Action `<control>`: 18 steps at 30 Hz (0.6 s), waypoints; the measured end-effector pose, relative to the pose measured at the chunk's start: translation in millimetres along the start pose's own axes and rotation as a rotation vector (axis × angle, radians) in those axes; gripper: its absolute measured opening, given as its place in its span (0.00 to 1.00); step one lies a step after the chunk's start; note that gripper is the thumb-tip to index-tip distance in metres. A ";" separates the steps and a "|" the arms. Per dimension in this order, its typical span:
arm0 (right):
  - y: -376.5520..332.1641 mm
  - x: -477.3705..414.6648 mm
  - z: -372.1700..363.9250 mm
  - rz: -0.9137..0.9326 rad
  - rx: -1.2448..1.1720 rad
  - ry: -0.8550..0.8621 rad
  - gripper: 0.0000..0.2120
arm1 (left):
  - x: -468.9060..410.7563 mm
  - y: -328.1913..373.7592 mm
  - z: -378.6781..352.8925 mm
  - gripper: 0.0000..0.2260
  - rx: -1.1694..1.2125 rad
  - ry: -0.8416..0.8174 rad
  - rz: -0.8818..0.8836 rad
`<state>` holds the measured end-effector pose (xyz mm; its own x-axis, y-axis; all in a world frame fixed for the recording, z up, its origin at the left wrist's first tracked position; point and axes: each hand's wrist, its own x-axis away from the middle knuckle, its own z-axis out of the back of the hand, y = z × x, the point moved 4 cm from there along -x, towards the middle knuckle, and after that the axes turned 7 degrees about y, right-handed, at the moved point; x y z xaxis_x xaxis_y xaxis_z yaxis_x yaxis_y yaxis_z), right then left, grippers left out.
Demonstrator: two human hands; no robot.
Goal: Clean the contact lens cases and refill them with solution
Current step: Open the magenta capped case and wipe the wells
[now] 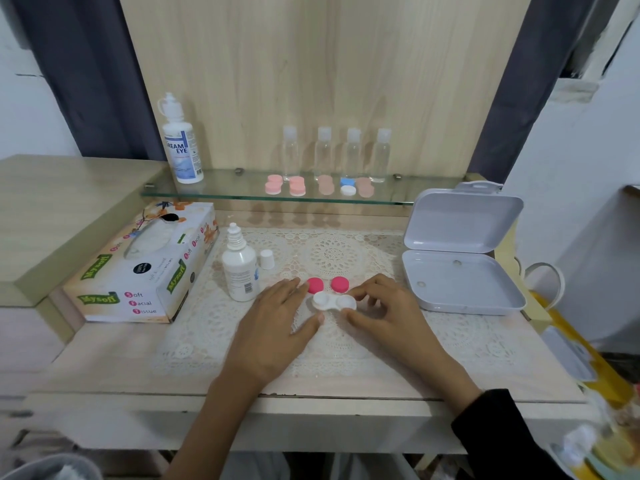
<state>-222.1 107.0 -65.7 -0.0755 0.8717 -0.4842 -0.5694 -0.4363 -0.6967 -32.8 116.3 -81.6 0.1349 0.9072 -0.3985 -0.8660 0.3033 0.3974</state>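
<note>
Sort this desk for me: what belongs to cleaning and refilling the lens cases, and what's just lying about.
In the job: open lens case, two pink caps, uncapped solution bottle, its white cap, shelf cases, large solution bottle, probably the tissue box.

Lying about: open white box, four clear bottles, lace mat.

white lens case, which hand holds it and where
Right hand pinches the white two-well plastic lens case at its right well; left hand lies beside it.
</note>
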 end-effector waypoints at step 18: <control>39.1 -17.7 94.2 -0.099 0.053 0.342 0.05 | 1.0 0.2 0.4 0.33 -0.033 -0.042 0.001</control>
<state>-320.2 95.5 -34.5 0.2557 0.7803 -0.5708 -0.6025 -0.3331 -0.7252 -32.6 117.4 -81.6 0.1539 0.9192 -0.3625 -0.8814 0.2935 0.3701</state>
